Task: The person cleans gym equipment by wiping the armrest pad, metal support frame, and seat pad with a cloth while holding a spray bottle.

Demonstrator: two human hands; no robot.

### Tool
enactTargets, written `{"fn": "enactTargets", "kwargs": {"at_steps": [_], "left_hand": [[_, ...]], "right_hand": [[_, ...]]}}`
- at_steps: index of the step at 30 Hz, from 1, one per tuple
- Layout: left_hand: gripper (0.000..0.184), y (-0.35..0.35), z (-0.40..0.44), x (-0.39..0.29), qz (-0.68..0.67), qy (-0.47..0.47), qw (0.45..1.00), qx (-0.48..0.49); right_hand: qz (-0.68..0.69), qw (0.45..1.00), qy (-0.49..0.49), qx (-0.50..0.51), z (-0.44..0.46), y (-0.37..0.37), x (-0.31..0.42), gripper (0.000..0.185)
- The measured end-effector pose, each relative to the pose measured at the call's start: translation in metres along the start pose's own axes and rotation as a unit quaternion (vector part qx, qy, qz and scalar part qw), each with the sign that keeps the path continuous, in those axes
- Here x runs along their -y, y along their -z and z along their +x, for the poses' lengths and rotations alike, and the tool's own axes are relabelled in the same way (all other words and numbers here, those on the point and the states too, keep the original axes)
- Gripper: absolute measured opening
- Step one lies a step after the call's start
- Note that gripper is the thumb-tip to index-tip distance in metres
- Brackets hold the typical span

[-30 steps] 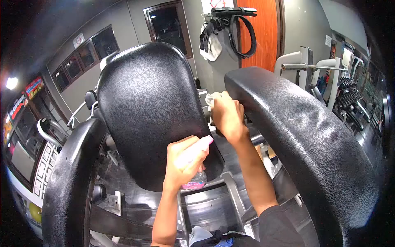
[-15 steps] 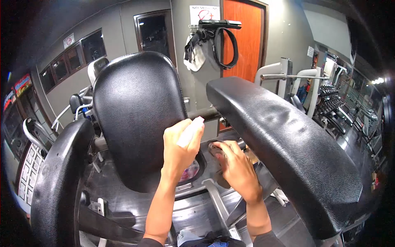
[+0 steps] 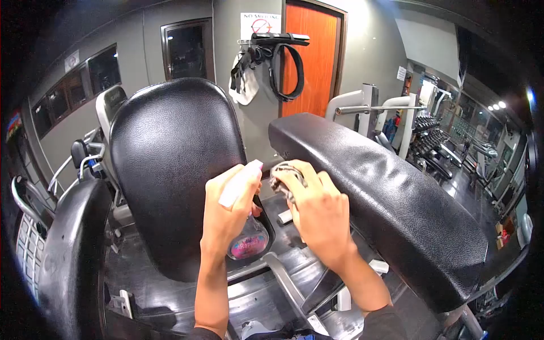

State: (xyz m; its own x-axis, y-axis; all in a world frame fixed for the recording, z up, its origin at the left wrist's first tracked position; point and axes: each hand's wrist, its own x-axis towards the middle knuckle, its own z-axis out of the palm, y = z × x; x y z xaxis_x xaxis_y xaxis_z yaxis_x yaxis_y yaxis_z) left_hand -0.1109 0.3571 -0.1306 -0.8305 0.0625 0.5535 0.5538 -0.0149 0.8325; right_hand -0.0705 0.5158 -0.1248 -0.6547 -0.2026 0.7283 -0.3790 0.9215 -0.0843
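My left hand (image 3: pixel 218 221) is wrapped round the neck of a spray bottle (image 3: pixel 249 243) with a white head and a clear body with a pink label. The nozzle points ahead, in front of the lower right part of a black padded backrest (image 3: pixel 178 136). In my right hand (image 3: pixel 324 218) is a crumpled, patterned cloth (image 3: pixel 281 170), pinched by the fingertips just right of the nozzle. A long black arm pad (image 3: pixel 379 181) slopes down to the right of this hand. Part of the bottle is hidden behind my left fingers.
Another black pad (image 3: pixel 76 243) stands at the left. A grey metal frame (image 3: pixel 286 277) runs beneath the backrest. Belts (image 3: pixel 286 73) hang on the wall near an orange door (image 3: pixel 314 56). A barbell (image 3: pixel 379 107) and a dumbbell rack (image 3: pixel 428 136) are at the right.
My right hand has risen with the cloth, closer to the spray nozzle. More of the bottle's body now shows below my left hand. The view has turned slightly right.
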Motion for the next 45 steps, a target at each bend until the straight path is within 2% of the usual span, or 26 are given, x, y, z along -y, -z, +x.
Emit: {"fn": "enactTargets", "kwargs": {"at_steps": [1,2,3,5,6,10,14,17,19,20,22,24,26,29,32,36,38,39,41,43,45], "left_hand": [[0.019,0.003,0.001,0.0,-0.012,0.015,1.0,0.013],[0.018,0.005,0.001,0.002,-0.026,0.007,0.999,0.035],[0.017,0.006,-0.002,0.001,-0.038,0.008,0.998,0.046],[0.016,0.008,-0.008,0.004,-0.011,0.014,0.999,0.044],[0.017,0.011,-0.01,0.007,-0.002,0.005,0.999,0.048],[0.012,0.006,-0.017,0.016,-0.006,0.011,0.999,0.031],[0.012,0.004,-0.026,0.024,-0.058,0.036,0.997,0.031],[0.011,0.0,-0.031,0.034,-0.087,0.01,0.996,0.027],[0.012,0.001,-0.034,0.035,-0.113,0.012,0.993,0.037],[0.012,0.002,-0.035,0.035,-0.117,0.015,0.992,0.044],[0.016,0.002,-0.037,0.033,-0.212,0.035,0.975,0.052],[0.018,-0.002,-0.039,0.032,-0.285,0.067,0.954,0.061],[0.016,-0.006,-0.043,0.04,-0.284,0.075,0.951,0.094],[0.014,-0.008,-0.044,0.048,-0.274,0.066,0.952,0.119],[0.012,-0.011,-0.043,0.056,-0.25,0.012,0.962,0.111],[0.011,-0.005,-0.043,0.05,-0.291,0.06,0.947,0.119],[0.012,-0.004,-0.044,0.05,-0.322,0.087,0.935,0.119],[0.012,-0.004,-0.044,0.051,-0.324,0.087,0.934,0.12],[0.014,-0.005,-0.045,0.053,-0.284,0.076,0.945,0.146],[0.015,-0.007,-0.05,0.057,-0.274,0.08,0.947,0.148],[0.016,-0.01,-0.052,0.062,-0.207,0.058,0.965,0.148]], "right_hand": [[-0.053,0.999,0.001,0.001,0.009,-0.006,-0.001,0.037],[-0.083,0.997,-0.002,-0.009,0.018,-0.014,-0.002,0.026],[-0.091,0.996,-0.007,-0.008,0.026,-0.024,-0.004,0.026],[-0.169,0.984,-0.014,0.048,0.038,-0.042,-0.011,0.017],[-0.2,0.979,-0.024,0.044,0.043,-0.051,-0.01,0.012],[-0.22,0.97,-0.052,0.087,0.081,-0.066,-0.014,0.009],[-0.202,0.975,0.085,-0.043,0.102,-0.103,-0.039,0.004],[-0.233,0.97,0.06,-0.04,0.102,-0.102,-0.031,0.008],[-0.263,0.964,0.021,0.0,0.097,-0.088,-0.02,0.006],[-0.287,0.955,-0.01,0.075,0.093,-0.077,-0.014,0.006],[-0.32,0.923,-0.073,0.198,0.088,-0.05,0.007,0.007],[-0.321,0.927,-0.046,0.189,0.087,-0.053,-0.001,0.008],[-0.284,0.94,-0.004,0.187,0.094,-0.061,-0.007,0.008],[-0.259,0.96,0.106,-0.004,0.118,-0.1,-0.033,0.003],[-0.275,0.956,0.103,-0.002,0.137,-0.114,-0.044,0.002],[-0.296,0.952,0.073,0.038,0.116,-0.09,-0.031,0.002],[-0.288,0.95,0.049,0.109,0.097,-0.064,-0.015,0.004],[-0.29,0.949,0.048,0.11,0.092,-0.055,-0.008,0.004],[-0.352,0.905,-0.049,0.234,0.086,-0.041,0.004,0.006],[-0.318,0.915,-0.067,0.24,0.093,-0.039,-0.001,0.005],[-0.282,0.948,0.012,0.146,0.097,-0.058,-0.014,0.004]]}}
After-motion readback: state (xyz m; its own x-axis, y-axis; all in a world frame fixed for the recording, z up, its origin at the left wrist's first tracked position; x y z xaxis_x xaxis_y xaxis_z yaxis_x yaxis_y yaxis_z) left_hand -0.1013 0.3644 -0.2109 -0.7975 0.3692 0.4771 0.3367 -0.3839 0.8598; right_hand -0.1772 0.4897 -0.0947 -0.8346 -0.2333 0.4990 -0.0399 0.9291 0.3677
